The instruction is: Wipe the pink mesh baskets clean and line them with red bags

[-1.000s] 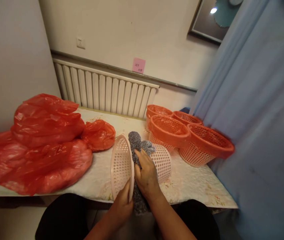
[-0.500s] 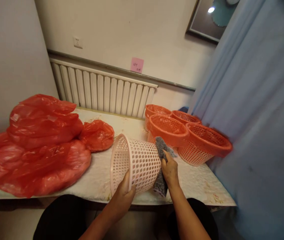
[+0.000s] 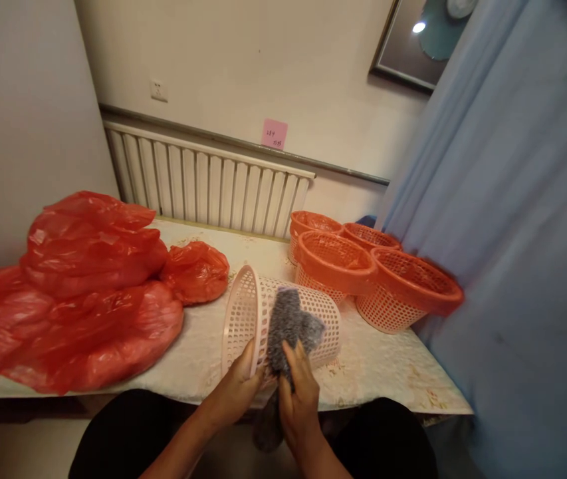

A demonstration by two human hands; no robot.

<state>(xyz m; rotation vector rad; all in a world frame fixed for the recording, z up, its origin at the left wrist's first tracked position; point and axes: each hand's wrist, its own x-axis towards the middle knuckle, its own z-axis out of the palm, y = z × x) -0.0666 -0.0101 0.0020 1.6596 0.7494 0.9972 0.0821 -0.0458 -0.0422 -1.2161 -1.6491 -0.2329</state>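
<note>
Red plastic bags (image 3: 98, 293) lie heaped on the bench (image 3: 203, 346) at the left of the frame, with a smaller red bundle (image 3: 198, 271) against their right side. In the lower centre, the left hand (image 3: 240, 386) grips the rim of a pale pink perforated basket (image 3: 308, 313) lying on its side, its mouth facing left, and the right hand (image 3: 300, 392) clutches a grey cloth (image 3: 286, 326) against the basket's side. Right of centre, four upright baskets (image 3: 336, 266) with red liners stand clustered beside the blue curtain (image 3: 507, 199).
</note>
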